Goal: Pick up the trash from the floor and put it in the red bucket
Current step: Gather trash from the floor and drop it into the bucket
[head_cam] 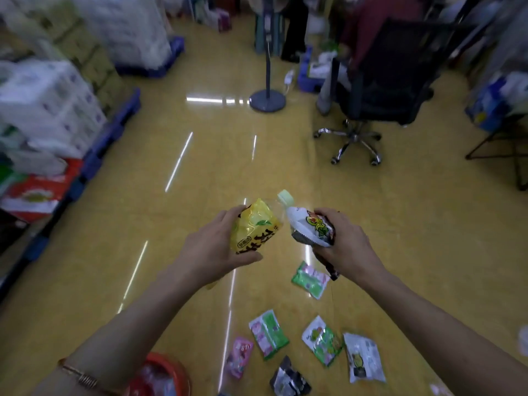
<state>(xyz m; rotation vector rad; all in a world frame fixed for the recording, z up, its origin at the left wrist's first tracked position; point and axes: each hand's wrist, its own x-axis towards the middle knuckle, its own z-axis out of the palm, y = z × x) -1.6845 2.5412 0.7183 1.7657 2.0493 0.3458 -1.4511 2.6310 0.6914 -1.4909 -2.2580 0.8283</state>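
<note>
Mid-carry: the left hand (pixel 211 247) grips a bottle (pixel 257 224), the right hand (pixel 345 241) clutches crumpled wrappers (pixel 311 227). The bucket (pixel 171 365) sits behind the left hand, under its forearm. Next, I judge, both loads swing back and drop in. More packets (pixel 268 334) lie below the right hand.

The bottle (pixel 257 227) sat in the left grip (pixel 211 247) and a bunch of wrappers (pixel 311 230) in the right grip (pixel 345 244), side by side above the floor (pixel 200 172). Loose wrappers (pixel 268 334) lay on the floor nearer, between the forearms. The bucket (pixel 164 360) stood near left, beneath the left forearm. A chair (pixel 385 81) stood far right, a stand (pixel 267 100) to its left.
</note>
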